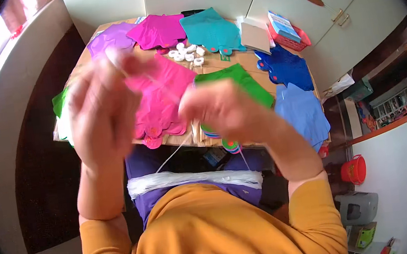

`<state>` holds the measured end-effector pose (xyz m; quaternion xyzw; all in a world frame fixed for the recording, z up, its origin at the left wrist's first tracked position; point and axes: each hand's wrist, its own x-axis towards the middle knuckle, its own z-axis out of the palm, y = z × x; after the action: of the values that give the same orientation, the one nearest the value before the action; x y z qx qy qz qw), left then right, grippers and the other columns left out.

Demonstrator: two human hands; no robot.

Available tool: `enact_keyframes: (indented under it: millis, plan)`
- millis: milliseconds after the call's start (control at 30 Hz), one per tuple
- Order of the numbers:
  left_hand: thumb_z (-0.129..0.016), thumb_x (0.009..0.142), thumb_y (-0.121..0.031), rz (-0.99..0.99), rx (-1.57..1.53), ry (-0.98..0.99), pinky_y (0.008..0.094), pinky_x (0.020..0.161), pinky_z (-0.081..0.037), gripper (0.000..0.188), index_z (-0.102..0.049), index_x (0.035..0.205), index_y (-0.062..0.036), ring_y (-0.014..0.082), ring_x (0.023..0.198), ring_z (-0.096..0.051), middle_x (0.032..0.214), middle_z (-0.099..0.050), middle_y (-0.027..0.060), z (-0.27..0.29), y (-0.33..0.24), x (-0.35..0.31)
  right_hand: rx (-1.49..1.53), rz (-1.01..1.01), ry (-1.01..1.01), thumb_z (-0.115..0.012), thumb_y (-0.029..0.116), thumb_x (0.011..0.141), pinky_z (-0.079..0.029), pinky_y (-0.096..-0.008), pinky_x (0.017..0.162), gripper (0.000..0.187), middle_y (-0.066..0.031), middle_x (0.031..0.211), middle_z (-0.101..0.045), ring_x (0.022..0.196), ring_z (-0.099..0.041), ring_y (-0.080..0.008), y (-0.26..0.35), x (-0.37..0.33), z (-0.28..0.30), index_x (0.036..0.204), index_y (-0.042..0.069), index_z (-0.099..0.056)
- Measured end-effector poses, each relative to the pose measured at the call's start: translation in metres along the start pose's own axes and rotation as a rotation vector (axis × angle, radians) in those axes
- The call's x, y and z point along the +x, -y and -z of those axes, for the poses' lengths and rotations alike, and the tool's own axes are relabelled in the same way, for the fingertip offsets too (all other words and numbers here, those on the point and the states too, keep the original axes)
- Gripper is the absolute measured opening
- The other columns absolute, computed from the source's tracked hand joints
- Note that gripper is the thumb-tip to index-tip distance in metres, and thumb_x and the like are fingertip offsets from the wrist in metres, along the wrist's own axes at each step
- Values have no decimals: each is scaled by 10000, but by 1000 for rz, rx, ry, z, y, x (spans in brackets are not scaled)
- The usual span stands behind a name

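Note:
My left hand (102, 111) is raised high on the left, blurred, its fingers closed around a thin white string with a small whitish blur at the fingertips. My right hand (216, 106), also closed, pinches the string toward the middle. A faint length of it runs taut between the hands. Below them lie a stack of bright pink flat sheets (153, 110) with round tabs and a green stack (241, 84), partly hidden by my right hand. Across my lap stretches a thick hank of white string (194, 178), with loose strands running up toward the table.
Small white string coils (188, 53) lie mid-table. Around them are purple (113, 36), magenta (156, 30), teal (212, 28), dark blue (290, 68) and light blue (302, 112) sheets. A red basket (299, 39) stands back right, before pale cabinets. A red bucket (354, 169) is at right.

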<state>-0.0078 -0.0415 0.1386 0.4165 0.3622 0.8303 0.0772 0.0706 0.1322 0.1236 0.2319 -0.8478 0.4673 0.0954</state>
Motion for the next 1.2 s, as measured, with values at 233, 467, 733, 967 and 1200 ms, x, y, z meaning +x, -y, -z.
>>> enact_keyframes:
  millis: [233,467,733,967,1200]
  plan:
    - [-572,850,3,298,44,333,206,489,-453,112,-642,913,63,89,559,-585,863,-674,145,11,-10,-21,60,-14,-180,-512,42,882,-454,-275,690,119,-53,813,-598,726,-568,-163,8,5,22,832,0,-611]
    - [-623,834,-26,267,563,548,238,618,-489,134,-659,945,39,100,684,-609,817,-679,67,12,-3,-27,110,-16,-197,-553,8,845,-465,-266,642,84,-57,753,-607,689,-565,-130,24,7,14,768,4,-586]
    - [-601,849,-45,285,639,404,263,596,-497,100,-651,878,37,98,662,-622,836,-681,97,18,9,-31,105,136,-149,-540,142,899,-448,-271,582,193,-72,701,-598,642,-573,-132,29,-1,10,772,4,-585]
    - [-565,865,-24,108,612,204,232,541,-475,116,-645,932,27,97,561,-569,839,-677,67,23,21,-19,57,127,38,-641,91,829,-470,-296,616,97,-110,703,-595,656,-599,-214,23,-6,-3,801,10,-596]
    - [-500,887,-63,372,105,47,214,563,-468,174,-654,920,10,75,606,-562,701,-624,12,19,1,2,-146,141,-20,-607,-6,791,-459,-288,625,12,-70,723,-596,661,-579,-176,3,-10,-10,794,5,-602]
